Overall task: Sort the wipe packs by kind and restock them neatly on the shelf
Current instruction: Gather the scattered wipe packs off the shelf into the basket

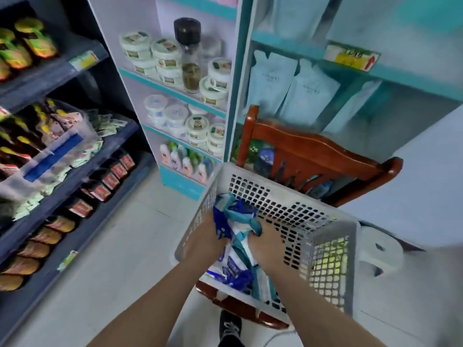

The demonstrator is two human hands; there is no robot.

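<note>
Start of the job, seemingly. Gripped crumpled blue-and-white wipe packs (236, 217) with left hand (209, 237) and right hand (268, 242), fingers curled tight, down inside the basket (333, 237) on the chair (313, 147). Found none sorted or set on the shelf (413, 78); all of that left to do.

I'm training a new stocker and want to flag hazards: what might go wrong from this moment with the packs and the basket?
1. The left hand and right hand each grip a bunch of wipe packs at once. Dark-blue and teal kinds may get mixed, or a pack may slip out and drop.
2. The basket sits on a wooden chair. A hard pull could probably slide or tip it off the seat.
</note>
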